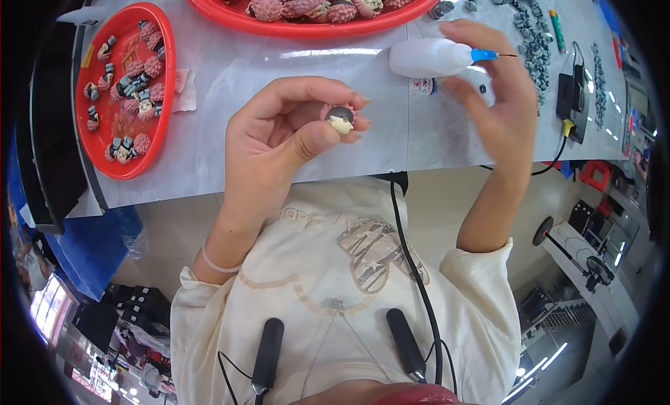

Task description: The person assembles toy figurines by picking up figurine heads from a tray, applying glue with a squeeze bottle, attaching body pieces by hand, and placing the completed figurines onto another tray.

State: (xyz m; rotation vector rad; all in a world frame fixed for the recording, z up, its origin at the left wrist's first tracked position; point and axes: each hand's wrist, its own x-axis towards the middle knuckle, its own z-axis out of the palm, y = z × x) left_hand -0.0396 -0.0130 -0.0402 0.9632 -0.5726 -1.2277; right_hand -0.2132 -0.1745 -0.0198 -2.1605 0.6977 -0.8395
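My left hand (279, 126) pinches a small figurine piece (340, 119) between thumb and fingertips. The piece has a pink knobbly edge, a dark band and a cream part. To its right, the thumb and index finger of my right hand (499, 91) curve around the shoulder of a white squeeze bottle (427, 58). This bottle lies sideways, its blue needle tip (485, 55) pointing right across my hand. How firmly the fingers press on it is hard to see.
A large red tray (314, 31) of pink figurine pieces stands at the far side. On the left, a red oval tray (167, 91) holds several more. Small dark grey pieces (534, 63) lie heaped at the right, near a green pen (557, 31) and a black device (574, 91) with a cable.
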